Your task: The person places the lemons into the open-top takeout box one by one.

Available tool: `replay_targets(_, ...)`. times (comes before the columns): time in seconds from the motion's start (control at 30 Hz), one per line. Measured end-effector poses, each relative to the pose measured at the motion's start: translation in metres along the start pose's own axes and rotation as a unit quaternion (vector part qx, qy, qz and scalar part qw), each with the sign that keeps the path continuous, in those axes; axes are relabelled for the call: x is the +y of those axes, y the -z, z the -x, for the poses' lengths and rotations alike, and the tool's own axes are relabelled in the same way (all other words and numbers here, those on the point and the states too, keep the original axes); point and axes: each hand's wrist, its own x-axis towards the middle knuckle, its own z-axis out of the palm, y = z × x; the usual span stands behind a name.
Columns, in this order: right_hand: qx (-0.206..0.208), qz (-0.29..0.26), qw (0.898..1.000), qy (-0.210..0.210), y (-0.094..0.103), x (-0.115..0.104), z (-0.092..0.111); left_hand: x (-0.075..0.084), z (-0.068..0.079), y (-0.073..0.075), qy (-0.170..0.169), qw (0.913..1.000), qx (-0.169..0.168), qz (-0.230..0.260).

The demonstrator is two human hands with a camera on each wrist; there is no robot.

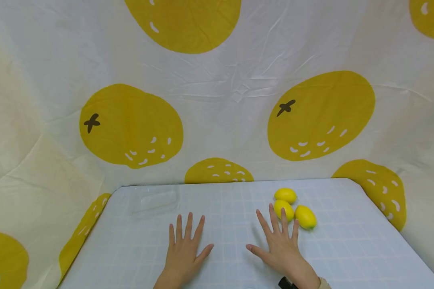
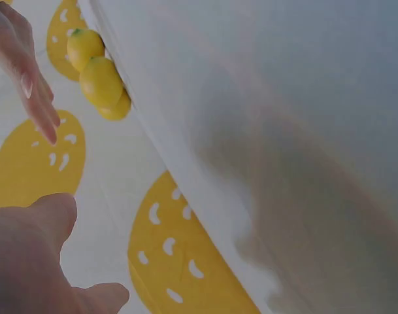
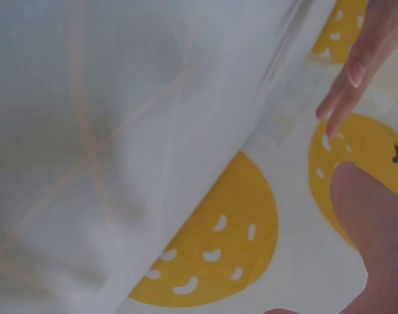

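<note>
Three yellow lemons lie in a cluster towards the back right of the table: a rear lemon (image 1: 285,195), a middle lemon (image 1: 281,208) and a front lemon (image 1: 305,217). My right hand (image 1: 283,251) has its fingers spread, and its fingertips overlap the middle lemon in the head view; no grip on it shows. With straight, spread fingers, my left hand (image 1: 183,253) holds nothing. A clear, shallow plastic tray (image 1: 157,200) sits beyond it at the back left. In the left wrist view the lemons (image 2: 102,82) appear near the table edge.
A pale blue checked cloth covers the table (image 1: 231,237). Behind it and at both sides hangs a white curtain (image 1: 224,120) printed with large yellow fruit. A dark band (image 1: 286,283) is on my right wrist.
</note>
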Motion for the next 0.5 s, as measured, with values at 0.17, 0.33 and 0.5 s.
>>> replay_targets(0.17,0.005,-0.003,1.000,0.001,0.002,-0.002,-0.002,-0.001,-0.002,0.002,0.008,0.9998,-0.017,0.006)
replay_targets(0.33,0.008,-0.007,1.000,0.004,0.003,-0.006,-0.007,-0.005,-0.004,0.004,0.013,0.9998,-0.012,0.007)
replay_targets(0.5,-0.008,-0.027,1.000,-0.001,0.005,-0.012,-0.014,-0.014,-0.004,0.003,0.017,0.9998,0.003,0.014)
